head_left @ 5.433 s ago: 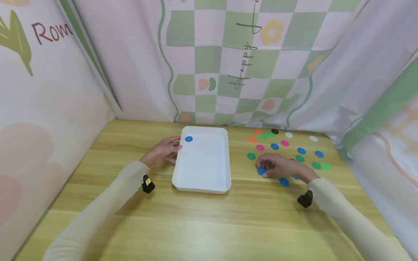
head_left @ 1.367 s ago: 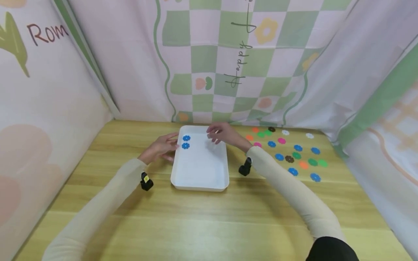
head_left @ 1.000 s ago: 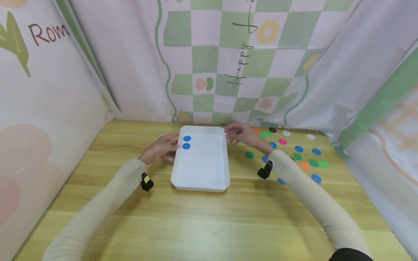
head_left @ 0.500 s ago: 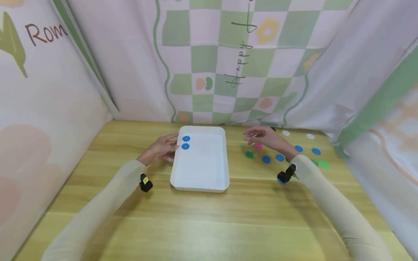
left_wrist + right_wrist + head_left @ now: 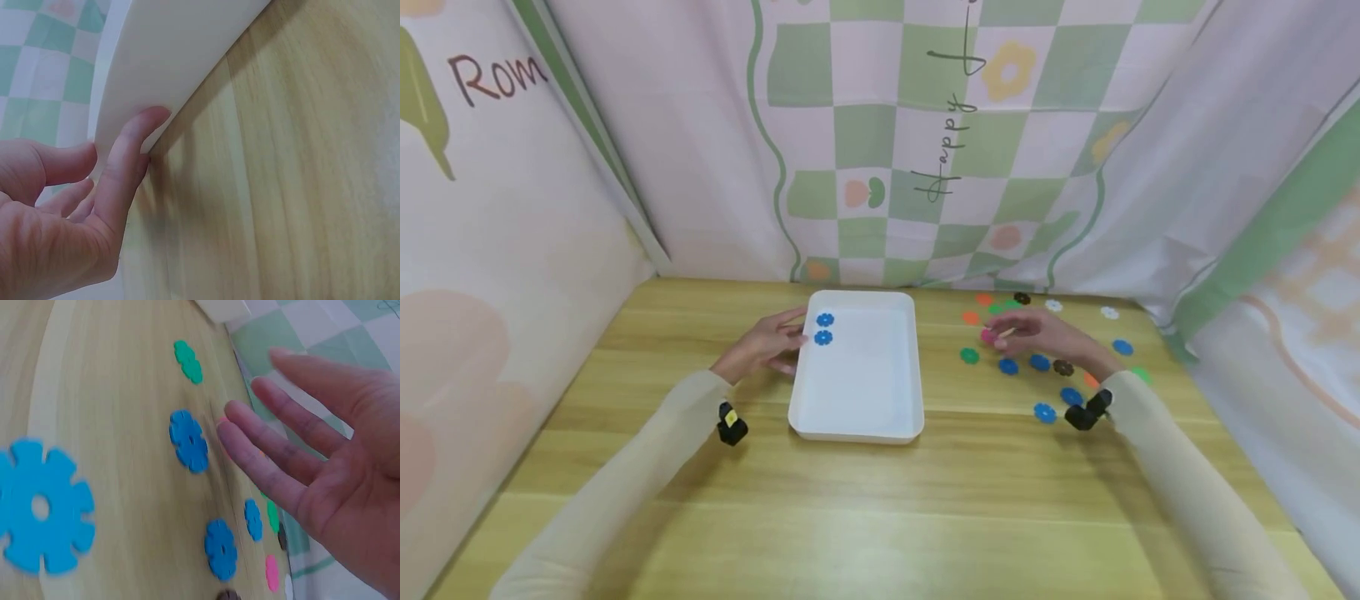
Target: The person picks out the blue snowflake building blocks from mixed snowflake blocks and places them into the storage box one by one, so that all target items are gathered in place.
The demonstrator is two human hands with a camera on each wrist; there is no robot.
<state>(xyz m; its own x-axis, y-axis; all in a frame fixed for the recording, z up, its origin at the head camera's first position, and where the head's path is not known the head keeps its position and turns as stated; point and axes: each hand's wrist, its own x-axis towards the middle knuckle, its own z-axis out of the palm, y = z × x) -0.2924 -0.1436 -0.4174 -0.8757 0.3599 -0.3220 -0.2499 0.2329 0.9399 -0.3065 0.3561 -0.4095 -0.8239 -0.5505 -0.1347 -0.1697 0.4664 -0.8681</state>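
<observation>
My left hand (image 5: 760, 346) rests against the outer left side of the white tray (image 5: 856, 437), its fingers touching the wall without wrapping round it. My right hand (image 5: 1045, 332) is over the scattered flower-shaped discs, its fingers spread and loosely extended, gripping nothing. The pink flower disc (image 5: 988, 337) lies on the wooden surface (image 5: 865, 521) just by those fingertips; I cannot tell whether they touch it. Inside the tray, near its far left corner, are the upper blue disc (image 5: 825, 319) and the lower blue disc (image 5: 823, 337), one close behind the other.

The discs look thin and lie flat, so I judge that a fingertip landing on the middle of the pink one, rather than catching its edge, would only slide it along. Other pieces are near: the green disc (image 5: 969, 356), the front orange disc (image 5: 971, 318) and the blue disc (image 5: 1008, 367) closest to my hand. A careless sweep of the fingers could scatter these or lift the wrong one. My right wrist camera (image 5: 1086, 412) hangs low beside another blue disc (image 5: 1071, 397), and dropping the wrist could knock that piece away. On the other side, my left fingers only bear on the wall, so too hard a push could shift the tray sideways and jostle the pair inside.
</observation>
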